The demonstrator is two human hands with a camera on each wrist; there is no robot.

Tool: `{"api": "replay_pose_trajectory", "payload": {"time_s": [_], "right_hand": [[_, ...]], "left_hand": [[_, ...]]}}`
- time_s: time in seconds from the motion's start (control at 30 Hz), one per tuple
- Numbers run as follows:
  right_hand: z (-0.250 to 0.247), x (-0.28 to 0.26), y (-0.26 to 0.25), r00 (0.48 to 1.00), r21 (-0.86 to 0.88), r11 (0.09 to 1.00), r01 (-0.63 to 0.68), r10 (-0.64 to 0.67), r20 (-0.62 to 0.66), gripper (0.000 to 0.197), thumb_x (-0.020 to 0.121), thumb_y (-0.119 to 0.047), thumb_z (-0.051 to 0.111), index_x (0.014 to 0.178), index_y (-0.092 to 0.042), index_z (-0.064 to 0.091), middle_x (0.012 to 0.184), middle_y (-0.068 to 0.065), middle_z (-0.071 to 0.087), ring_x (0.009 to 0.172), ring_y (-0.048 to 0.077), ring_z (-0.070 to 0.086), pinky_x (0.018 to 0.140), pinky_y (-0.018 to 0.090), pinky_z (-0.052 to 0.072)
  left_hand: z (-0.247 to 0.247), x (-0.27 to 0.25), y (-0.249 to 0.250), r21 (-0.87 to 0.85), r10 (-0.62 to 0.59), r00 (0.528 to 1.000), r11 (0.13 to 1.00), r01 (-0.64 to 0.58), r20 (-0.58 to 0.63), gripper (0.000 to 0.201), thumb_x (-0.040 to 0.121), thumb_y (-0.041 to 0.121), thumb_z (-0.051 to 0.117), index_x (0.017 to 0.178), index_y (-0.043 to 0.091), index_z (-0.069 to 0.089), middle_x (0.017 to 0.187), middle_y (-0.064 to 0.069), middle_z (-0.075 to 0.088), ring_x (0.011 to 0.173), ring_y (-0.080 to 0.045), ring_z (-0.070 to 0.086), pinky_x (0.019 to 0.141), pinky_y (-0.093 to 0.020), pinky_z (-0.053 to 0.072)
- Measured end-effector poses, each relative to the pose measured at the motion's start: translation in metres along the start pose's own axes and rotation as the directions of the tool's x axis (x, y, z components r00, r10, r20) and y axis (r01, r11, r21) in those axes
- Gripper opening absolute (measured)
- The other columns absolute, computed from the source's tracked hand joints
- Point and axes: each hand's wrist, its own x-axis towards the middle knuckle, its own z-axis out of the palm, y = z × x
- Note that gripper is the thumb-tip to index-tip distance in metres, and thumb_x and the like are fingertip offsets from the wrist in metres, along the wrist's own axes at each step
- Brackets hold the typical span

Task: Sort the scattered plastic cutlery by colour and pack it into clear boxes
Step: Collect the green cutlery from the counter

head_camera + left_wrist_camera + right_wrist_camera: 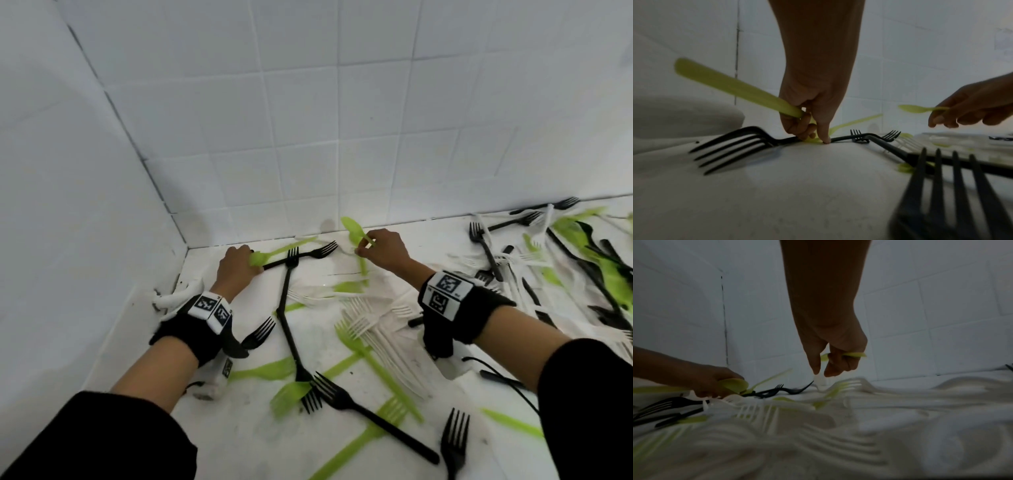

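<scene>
Green, black and white plastic cutlery lies scattered on a white counter [239, 445]. Near the back corner my left hand [255, 262] grips a green piece [735, 87] in its curled fingers. Its index fingertip [825, 140] presses down on another green piece beside a black fork [301, 255]. My right hand [363, 246] holds a green spoon [354, 228] lifted off the counter. In the right wrist view, the right hand's [823, 373] thumb and forefinger hang just above a white piece [819, 383]. No clear box is in view.
White tiled walls meet in a corner [186, 245] just behind the left hand. A dense heap of black, white and green cutlery [565, 260] fills the counter's right side. White forks [363, 322] and black forks [359, 407] lie between and below my arms.
</scene>
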Motion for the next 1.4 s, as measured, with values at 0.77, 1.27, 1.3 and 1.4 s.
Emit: {"api": "replay_pose_trajectory", "payload": {"time_s": [0.77, 1.27, 1.3, 1.4], "right_hand": [[-0.005, -0.011, -0.007, 0.930, -0.051, 0.981, -0.189, 0.196, 0.312, 0.029, 0.079, -0.016, 0.067, 0.099, -0.005, 0.050, 0.089, 0.012, 0.051, 0.075, 0.025, 0.053, 0.051, 0.022, 0.039], [-0.069, -0.123, -0.019, 0.975, 0.559, 0.818, -0.137, 0.010, 0.224, 0.013, 0.093, -0.020, 0.055, 0.086, -0.010, 0.058, 0.069, 0.000, 0.048, 0.055, 0.010, 0.031, 0.037, 0.014, 0.018], [-0.068, -0.126, -0.020, 0.984, 0.573, 0.811, -0.117, 0.014, 0.180, 0.014, 0.093, -0.021, 0.056, 0.083, -0.011, 0.059, 0.067, -0.001, 0.049, 0.055, 0.010, 0.031, 0.037, 0.013, 0.018], [-0.067, -0.151, -0.019, 0.996, 0.609, 0.792, -0.055, 0.001, 0.088, 0.007, 0.092, -0.019, 0.058, 0.092, -0.012, 0.061, 0.066, -0.001, 0.053, 0.056, 0.010, 0.033, 0.036, 0.012, 0.020]], "left_hand": [[-0.033, -0.021, 0.009, -0.219, 0.072, 0.973, 0.968, -0.121, -0.218, 0.013, 0.081, 0.015, 0.068, 0.080, 0.010, 0.056, 0.081, -0.002, 0.056, 0.081, -0.024, 0.053, 0.066, -0.022, 0.026], [-0.083, -0.084, 0.060, -0.814, -0.057, 0.984, 0.571, -0.105, -0.167, 0.015, 0.090, 0.012, 0.053, 0.077, 0.019, 0.053, 0.073, -0.001, 0.050, 0.060, -0.007, 0.050, 0.038, -0.013, 0.033], [-0.084, -0.082, 0.063, -0.852, -0.068, 0.989, 0.518, -0.079, -0.133, 0.015, 0.092, 0.013, 0.052, 0.078, 0.017, 0.054, 0.075, -0.001, 0.049, 0.059, -0.007, 0.051, 0.039, -0.013, 0.034], [-0.078, -0.099, 0.079, -0.964, -0.042, 0.999, 0.265, 0.020, 0.009, 0.017, 0.096, 0.004, 0.040, 0.084, 0.009, 0.051, 0.080, -0.004, 0.053, 0.051, -0.008, 0.063, 0.042, -0.015, 0.044]]}}
